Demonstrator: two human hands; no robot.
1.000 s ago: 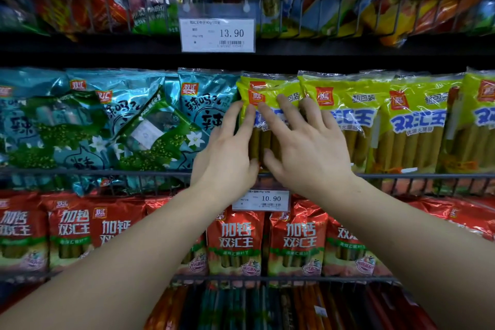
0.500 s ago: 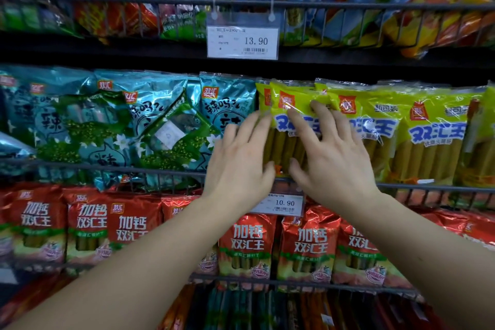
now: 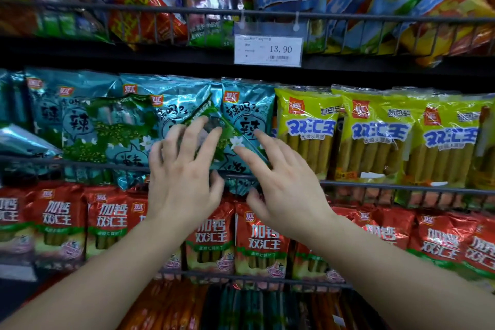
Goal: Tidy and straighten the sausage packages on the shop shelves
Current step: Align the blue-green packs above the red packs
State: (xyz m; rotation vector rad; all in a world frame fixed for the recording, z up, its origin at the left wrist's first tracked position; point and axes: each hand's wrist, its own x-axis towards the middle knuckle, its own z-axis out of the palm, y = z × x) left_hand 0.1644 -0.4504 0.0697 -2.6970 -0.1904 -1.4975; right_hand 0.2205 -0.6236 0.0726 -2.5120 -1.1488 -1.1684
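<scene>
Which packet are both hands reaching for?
Find the white price tag reading 13.90 on the top wire rail. On the shelf below, among the shiny teal sausage packets, it is the tilted teal packet lying diagonally across its upright neighbours.

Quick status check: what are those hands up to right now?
Left hand and right hand open, fingers spread. Both over the tilted teal package, middle shelf. Nothing in the way.

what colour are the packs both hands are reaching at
Teal blue with green patches and white flowers, clearest in the head view.

Left hand (image 3: 184, 182) and right hand (image 3: 286, 190) bare, forearms unsleeved (no rings or watch visible), fingers (image 3: 198, 131) slender
</scene>
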